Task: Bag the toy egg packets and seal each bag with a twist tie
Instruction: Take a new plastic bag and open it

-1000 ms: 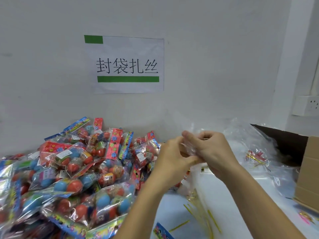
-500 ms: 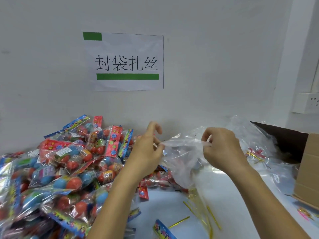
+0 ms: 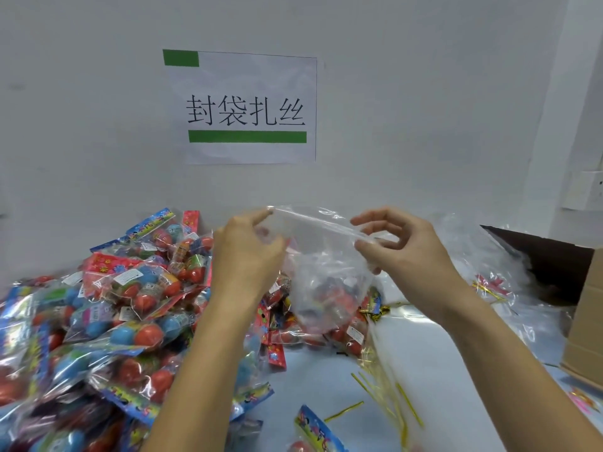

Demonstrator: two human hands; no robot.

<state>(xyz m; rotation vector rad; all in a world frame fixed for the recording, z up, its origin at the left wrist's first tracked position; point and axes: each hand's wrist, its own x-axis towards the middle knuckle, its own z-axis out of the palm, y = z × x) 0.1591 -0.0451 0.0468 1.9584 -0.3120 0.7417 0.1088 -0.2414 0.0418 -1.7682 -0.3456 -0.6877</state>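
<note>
Table: a white table (image 3: 434, 363) stands against the wall.
Left side: a big pile of toy egg packets (image 3: 107, 308) lies on it, with red and blue eggs inside.
Front middle: loose gold twist ties (image 3: 385, 396) lie on the white top, just beside the pile.
Right side: crinkly clear bags (image 3: 509, 288) lie there, next to a brown cardboard box (image 3: 584, 327) at the edge.

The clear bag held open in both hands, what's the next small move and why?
Probably free the left hand to take a packet from the toy egg pile beside it, while the right hand holds the clear bag. Its mouth is stretched open and it looks empty.
</note>
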